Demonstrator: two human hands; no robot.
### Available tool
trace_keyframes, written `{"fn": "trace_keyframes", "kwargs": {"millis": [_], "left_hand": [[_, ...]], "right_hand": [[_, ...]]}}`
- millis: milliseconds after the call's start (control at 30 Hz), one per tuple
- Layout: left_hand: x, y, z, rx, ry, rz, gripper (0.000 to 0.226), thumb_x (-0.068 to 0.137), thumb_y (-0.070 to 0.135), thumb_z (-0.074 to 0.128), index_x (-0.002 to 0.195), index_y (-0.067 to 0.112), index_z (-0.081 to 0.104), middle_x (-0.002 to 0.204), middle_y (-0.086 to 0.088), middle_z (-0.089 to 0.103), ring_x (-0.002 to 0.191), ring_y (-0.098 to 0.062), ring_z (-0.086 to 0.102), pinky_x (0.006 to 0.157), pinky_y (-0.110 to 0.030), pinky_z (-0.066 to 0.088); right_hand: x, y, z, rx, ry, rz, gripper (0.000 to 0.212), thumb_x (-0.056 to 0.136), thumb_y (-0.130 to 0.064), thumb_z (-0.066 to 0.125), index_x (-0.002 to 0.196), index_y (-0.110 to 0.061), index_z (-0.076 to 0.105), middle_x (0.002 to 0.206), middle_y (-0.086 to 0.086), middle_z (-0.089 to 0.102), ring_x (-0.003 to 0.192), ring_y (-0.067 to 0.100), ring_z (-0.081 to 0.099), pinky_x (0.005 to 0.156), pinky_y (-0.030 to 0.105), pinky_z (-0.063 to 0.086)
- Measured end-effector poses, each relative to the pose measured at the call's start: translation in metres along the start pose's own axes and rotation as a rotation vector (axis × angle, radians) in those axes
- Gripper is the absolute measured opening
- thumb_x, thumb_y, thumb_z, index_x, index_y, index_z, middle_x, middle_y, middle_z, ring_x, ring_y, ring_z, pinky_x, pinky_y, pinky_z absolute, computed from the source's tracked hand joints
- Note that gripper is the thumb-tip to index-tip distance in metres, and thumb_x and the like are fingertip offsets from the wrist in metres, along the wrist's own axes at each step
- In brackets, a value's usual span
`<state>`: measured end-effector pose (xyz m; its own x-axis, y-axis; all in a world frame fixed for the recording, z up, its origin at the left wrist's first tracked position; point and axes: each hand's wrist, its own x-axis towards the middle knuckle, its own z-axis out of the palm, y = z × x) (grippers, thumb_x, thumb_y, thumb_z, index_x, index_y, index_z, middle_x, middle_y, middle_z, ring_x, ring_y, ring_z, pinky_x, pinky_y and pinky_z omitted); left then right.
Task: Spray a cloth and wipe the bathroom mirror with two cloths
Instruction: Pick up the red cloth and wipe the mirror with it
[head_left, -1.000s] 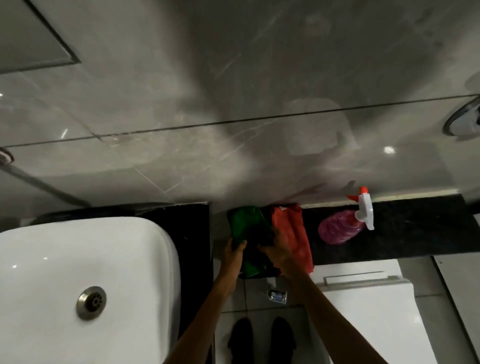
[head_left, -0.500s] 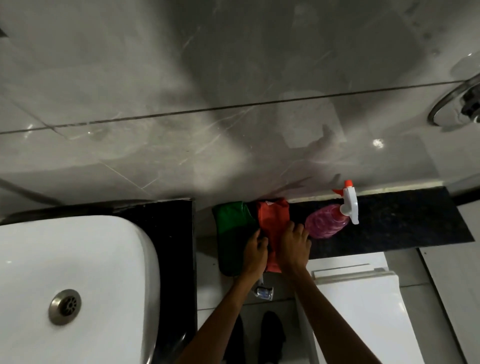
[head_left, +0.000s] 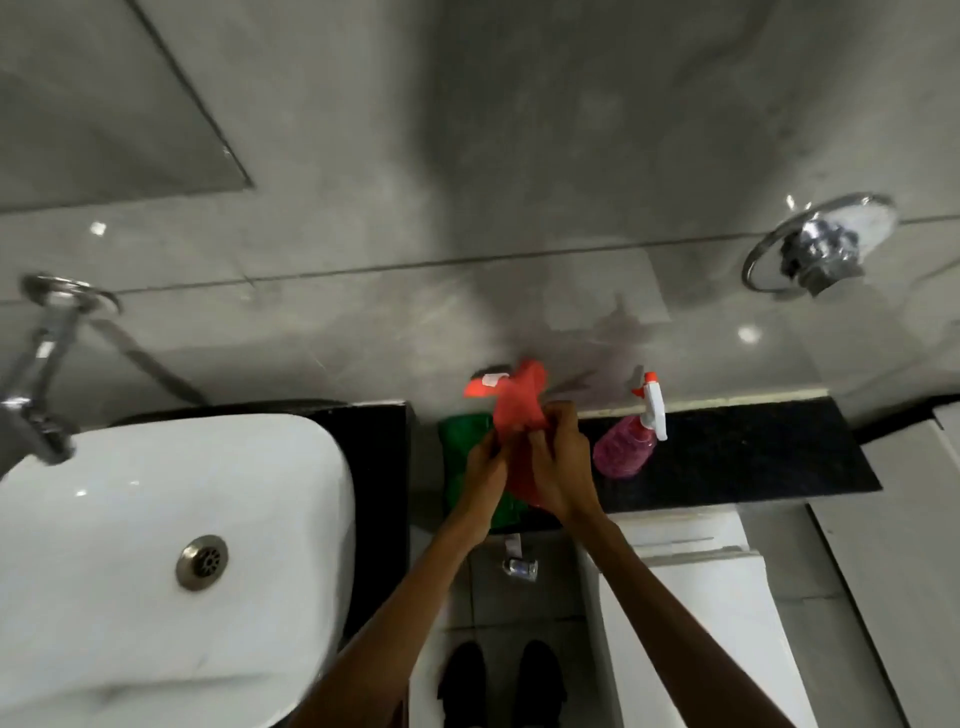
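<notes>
An orange cloth (head_left: 515, 410) is lifted off the ledge, bunched between both hands. My left hand (head_left: 485, 470) grips its lower left part and my right hand (head_left: 563, 462) grips its right side. A green cloth (head_left: 460, 447) lies flat on the ledge underneath, partly hidden by my left hand. A pink spray bottle (head_left: 626, 449) with a white and orange trigger lies on the black ledge (head_left: 753, 452) just right of my right hand. The corner of the mirror (head_left: 104, 114) shows at the upper left on the grey tiled wall.
A white basin (head_left: 156, 545) with a metal drain fills the lower left, a chrome tap (head_left: 36, 384) above it. A white toilet cistern (head_left: 696, 582) stands lower right. A chrome wall fitting (head_left: 821, 249) sticks out at the upper right. My shoes are on the floor below.
Both hands moved from the green cloth to the orange cloth, took hold of it and lifted it off the ledge. The camera tilted up, bringing the tap and mirror corner into view.
</notes>
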<state>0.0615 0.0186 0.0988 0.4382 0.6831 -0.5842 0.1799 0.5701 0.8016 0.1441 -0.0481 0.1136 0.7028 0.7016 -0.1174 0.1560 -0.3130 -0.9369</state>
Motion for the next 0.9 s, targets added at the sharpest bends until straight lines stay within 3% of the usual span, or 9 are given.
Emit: {"fn": "trace_keyframes", "kwargs": {"millis": [133,233,333,433,533,633,700,800,900], "left_hand": [[-0.064,0.097,-0.033,-0.195,-0.094,0.197,0.036,0.1,0.026,0.062,0.127,0.003,0.066,0.123,-0.019,0.073,0.11,-0.027,0.068,0.103,-0.042,0.054],[-0.108,0.178,-0.064,-0.25,-0.029,0.429,0.019,0.092,0.019,0.071,0.107,0.008,0.071,0.105,-0.018,0.073,0.094,-0.027,0.067,0.092,-0.041,0.052],[-0.153,0.282,-0.101,-0.272,0.128,0.714,0.037,0.082,0.009,0.081,0.116,0.006,0.068,0.109,-0.02,0.078,0.091,-0.027,0.071,0.084,-0.038,0.059],[-0.196,0.375,-0.145,-0.223,0.146,1.03,0.039,0.075,0.001,0.086,0.105,0.012,0.065,0.109,-0.024,0.078,0.091,-0.025,0.074,0.08,-0.029,0.064],[-0.217,0.428,-0.156,-0.165,0.216,1.21,0.031,0.077,0.0,0.086,0.095,0.019,0.069,0.095,-0.005,0.08,0.084,-0.011,0.074,0.075,-0.02,0.06],[-0.237,0.491,-0.175,-0.065,0.265,1.405,0.022,0.081,0.012,0.085,0.096,0.025,0.076,0.086,0.017,0.08,0.08,0.005,0.073,0.071,-0.014,0.057],[-0.245,0.525,-0.179,-0.01,0.298,1.501,0.018,0.084,0.02,0.083,0.101,0.024,0.08,0.095,0.017,0.081,0.087,0.004,0.074,0.077,-0.02,0.062],[-0.241,0.556,-0.187,0.241,0.485,1.625,0.024,0.087,0.031,0.078,0.108,0.02,0.081,0.11,0.009,0.076,0.104,-0.009,0.07,0.088,-0.037,0.062],[-0.229,0.568,-0.206,0.565,0.727,1.755,0.029,0.092,0.042,0.07,0.116,0.026,0.077,0.115,0.009,0.066,0.107,-0.008,0.054,0.077,-0.031,0.06]], "right_hand": [[-0.015,-0.121,-0.008,0.277,-0.007,-0.208,0.006,0.097,-0.008,0.047,0.103,-0.011,0.047,0.088,-0.002,0.059,0.077,-0.007,0.061,0.073,0.017,0.05],[-0.02,-0.21,-0.003,0.416,-0.079,-0.355,0.011,0.095,-0.016,0.048,0.105,-0.019,0.048,0.09,-0.007,0.068,0.078,-0.003,0.064,0.072,0.02,0.05],[-0.022,-0.313,0.014,0.437,-0.066,-0.532,0.022,0.093,-0.028,0.06,0.112,-0.026,0.05,0.108,-0.002,0.067,0.092,-0.003,0.068,0.082,0.019,0.053],[-0.028,-0.41,0.032,0.417,0.0,-0.723,0.037,0.091,-0.043,0.063,0.122,-0.032,0.046,0.124,0.007,0.066,0.114,0.018,0.068,0.099,0.04,0.055],[-0.022,-0.464,0.046,0.381,0.2,-0.872,0.042,0.093,-0.019,0.057,0.131,-0.03,0.041,0.135,0.01,0.062,0.121,0.029,0.065,0.105,0.056,0.052],[-0.019,-0.531,0.065,0.293,0.478,-1.093,0.037,0.098,-0.01,0.058,0.129,-0.023,0.043,0.138,0.013,0.054,0.126,0.026,0.059,0.108,0.047,0.05],[-0.006,-0.563,0.077,0.155,0.731,-1.194,0.029,0.097,-0.003,0.058,0.123,-0.016,0.052,0.144,0.014,0.047,0.128,0.023,0.054,0.104,0.033,0.052],[0.01,-0.585,0.094,-0.122,0.959,-1.153,0.034,0.092,0.0,0.063,0.123,-0.016,0.061,0.15,0.014,0.046,0.126,0.037,0.052,0.088,0.05,0.055],[0.03,-0.591,0.103,-0.455,1.055,-1.245,0.041,0.089,-0.009,0.078,0.128,-0.011,0.065,0.153,0.017,0.05,0.135,0.041,0.049,0.098,0.056,0.048]]}}
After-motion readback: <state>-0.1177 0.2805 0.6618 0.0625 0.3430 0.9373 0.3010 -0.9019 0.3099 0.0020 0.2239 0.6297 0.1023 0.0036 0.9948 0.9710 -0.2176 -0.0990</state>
